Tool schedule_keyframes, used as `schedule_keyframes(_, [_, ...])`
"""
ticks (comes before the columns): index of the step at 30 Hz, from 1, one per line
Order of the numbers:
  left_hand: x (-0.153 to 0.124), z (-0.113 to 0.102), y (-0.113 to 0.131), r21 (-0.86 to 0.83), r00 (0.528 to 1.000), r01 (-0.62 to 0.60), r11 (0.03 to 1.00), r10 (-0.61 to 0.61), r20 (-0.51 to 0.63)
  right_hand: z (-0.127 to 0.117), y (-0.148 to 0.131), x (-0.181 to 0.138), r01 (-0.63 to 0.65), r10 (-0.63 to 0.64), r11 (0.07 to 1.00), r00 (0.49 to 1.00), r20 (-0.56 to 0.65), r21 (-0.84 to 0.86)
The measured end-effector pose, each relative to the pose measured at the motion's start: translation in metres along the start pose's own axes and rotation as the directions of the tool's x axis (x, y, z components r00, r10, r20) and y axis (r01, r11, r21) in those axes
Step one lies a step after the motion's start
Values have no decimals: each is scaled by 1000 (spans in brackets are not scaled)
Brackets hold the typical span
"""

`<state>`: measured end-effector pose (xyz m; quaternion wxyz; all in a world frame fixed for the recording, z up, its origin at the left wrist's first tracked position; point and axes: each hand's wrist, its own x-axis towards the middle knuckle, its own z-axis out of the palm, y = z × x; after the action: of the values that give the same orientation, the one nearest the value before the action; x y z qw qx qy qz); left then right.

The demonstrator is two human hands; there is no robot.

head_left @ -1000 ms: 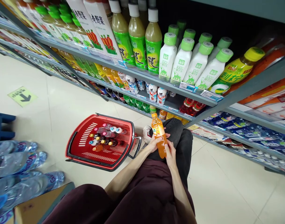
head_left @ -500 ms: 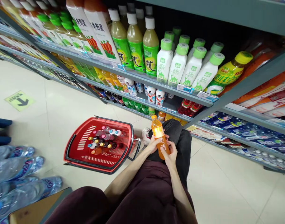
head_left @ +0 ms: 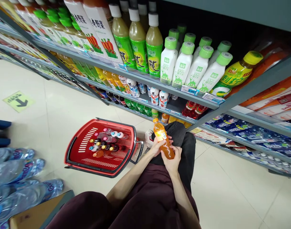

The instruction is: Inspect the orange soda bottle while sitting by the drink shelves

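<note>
Grips an orange bottle (head_left: 163, 139) with both hands, closed on it together and touching each other: left hand (head_left: 156, 147) wrapped round the middle from the left side, right hand (head_left: 172, 161) clamped under and round the lower end. Holds the bottle tilted, orange cap pointing away from the body and a little leftward, yellow label showing near the neck, just above a knee in dark trousers (head_left: 183, 140). Reaches with both forearms across a maroon garment (head_left: 147, 197) nearer the body. Has a pale shoe (head_left: 149, 137) just left of the left hand, and beyond that, further left on the floor, a red basket (head_left: 75, 144) with a cluster of small bottles (head_left: 106, 143) lying in it, caps of several colours showing. Faces, beyond the hands and above them, a grey shelf (head_left: 159, 83) loaded with white bottles with green caps (head_left: 183, 65), green-labelled bottles (head_left: 138, 47) to their left and a yellow-capped bottle (head_left: 236, 73) lying on its side to their right. Sees far left of the hands, near the body, wrapped packs of water bottles (head_left: 14, 171) beside a cardboard box (head_left: 33, 213), and further off on the pale floor a green arrow sticker (head_left: 18, 101)
</note>
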<state>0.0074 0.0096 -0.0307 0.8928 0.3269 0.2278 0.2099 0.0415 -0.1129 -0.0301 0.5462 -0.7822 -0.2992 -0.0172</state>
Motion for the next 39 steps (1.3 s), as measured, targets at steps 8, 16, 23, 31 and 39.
schedule_keyframes(8, [3, 2, -3, 49, 998, 9, 999, -6, -57, 4, -1, -2, 258, -283, 934, 956, -71, -247])
schedule_keyframes(16, [2, 0, 1, 4, 996, 17, 1000, -17, 91, -12, 5, -1, 11, -10, 998, 1000, -24, 67])
schedule_keyframes(23, [-4, -2, 4, 5, 858, 219, 976, -195, 475, -29, 8, 26, -353, 354, 885, 934, 53, 304])
schedule_keyframes(31, [-33, 16, -1, -112, 536, 604, 789, -299, 790, -30, -50, 110, -535, 289, 745, 798, 529, 399])
schedule_keyframes(39, [-39, 2, -12, -182, 469, 716, 674, -272, 840, -10, -94, 115, -681, 316, 679, 608, 729, 274])
